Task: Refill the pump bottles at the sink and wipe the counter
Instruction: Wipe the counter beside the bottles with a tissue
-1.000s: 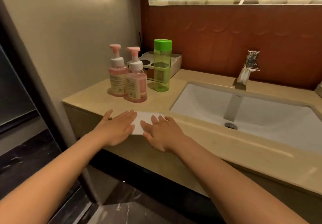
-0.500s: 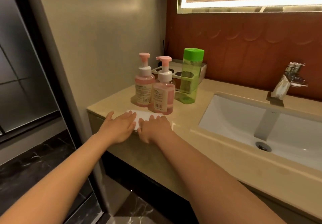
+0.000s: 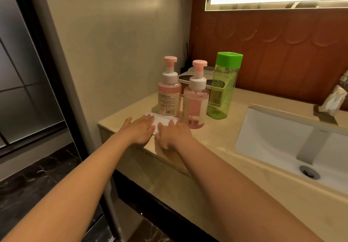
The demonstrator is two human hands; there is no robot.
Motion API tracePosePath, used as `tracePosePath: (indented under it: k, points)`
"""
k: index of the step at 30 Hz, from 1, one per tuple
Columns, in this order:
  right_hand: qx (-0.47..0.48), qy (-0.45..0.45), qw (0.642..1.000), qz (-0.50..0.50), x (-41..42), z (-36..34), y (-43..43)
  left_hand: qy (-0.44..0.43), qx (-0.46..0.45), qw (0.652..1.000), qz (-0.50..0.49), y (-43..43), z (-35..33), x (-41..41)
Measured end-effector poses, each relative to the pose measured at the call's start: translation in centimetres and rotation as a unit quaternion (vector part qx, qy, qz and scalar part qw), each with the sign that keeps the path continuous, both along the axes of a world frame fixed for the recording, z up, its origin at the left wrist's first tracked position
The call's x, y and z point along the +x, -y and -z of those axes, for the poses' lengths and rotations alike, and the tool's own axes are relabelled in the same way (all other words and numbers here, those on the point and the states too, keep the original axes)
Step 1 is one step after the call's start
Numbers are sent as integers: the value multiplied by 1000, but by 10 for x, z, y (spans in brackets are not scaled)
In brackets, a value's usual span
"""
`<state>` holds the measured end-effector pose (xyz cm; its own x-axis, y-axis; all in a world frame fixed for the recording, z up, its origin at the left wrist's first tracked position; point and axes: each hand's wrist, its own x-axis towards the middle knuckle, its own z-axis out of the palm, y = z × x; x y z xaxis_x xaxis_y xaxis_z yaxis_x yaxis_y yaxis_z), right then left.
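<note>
Pressing a white cloth (image 3: 164, 119) onto the table (image 3: 226, 128), the left hand (image 3: 139, 131) and right hand (image 3: 174, 135) lie flat, fingers straight, just before the pink pump bottles (image 3: 194, 100); a good wipe needs even pressure, without knocking them.

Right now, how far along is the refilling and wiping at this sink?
Refilling looks done: the left pump bottle and right pump bottle hold pink liquid with pumps on, and the green bottle is capped. In hand: the left hand and right hand press flat on the white cloth at the left end of the counter. Left: probably the stretch toward the sink.
</note>
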<state>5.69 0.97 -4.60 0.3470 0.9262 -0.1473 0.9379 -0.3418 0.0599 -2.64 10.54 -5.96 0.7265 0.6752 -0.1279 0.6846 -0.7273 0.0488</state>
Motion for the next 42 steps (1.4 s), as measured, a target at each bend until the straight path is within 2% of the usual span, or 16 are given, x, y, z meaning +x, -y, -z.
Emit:
tracePosePath:
  k: [15, 21, 32, 37, 42]
  points:
    - [1, -18, 1000, 13, 25, -5, -27, 5, -20, 1000, -5, -34, -3, 34]
    - [21, -33, 999, 8, 20, 2, -18, 2, -14, 1000, 2, -24, -2, 24]
    - [27, -30, 999, -33, -5, 9, 78, -16, 39, 998, 49, 72, 0, -26]
    - [46, -32, 998, -15, 6, 12, 132, 4, 46, 996, 74, 121, 5, -18]
    - [55, -20, 998, 8, 20, 13, 159, 9, 14, 996, 92, 141, 6, 7]
